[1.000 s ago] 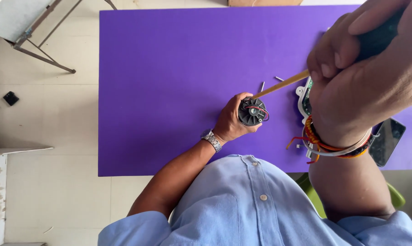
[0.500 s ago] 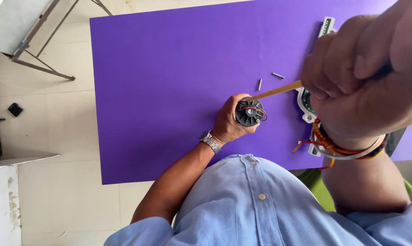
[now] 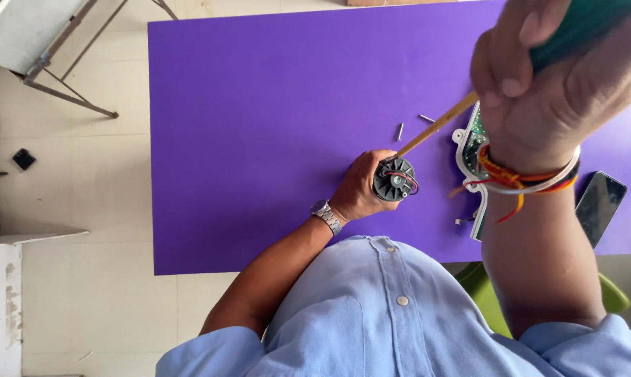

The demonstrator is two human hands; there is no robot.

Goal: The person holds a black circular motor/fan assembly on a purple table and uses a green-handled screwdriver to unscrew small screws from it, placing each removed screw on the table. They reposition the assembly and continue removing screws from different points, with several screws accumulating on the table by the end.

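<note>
Purple surface — my left hand wraps its grip round a small grey fan motor near the front edge; my right hand clenches a green-handled screwdriver, tip at the motor.

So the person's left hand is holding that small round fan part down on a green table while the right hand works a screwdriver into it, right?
Not quite: the table is purple, not green, as the head view shows. The rest stands: the left hand holds the small round fan part on it, and the right hand grips a screwdriver whose tip reaches the part.
</note>
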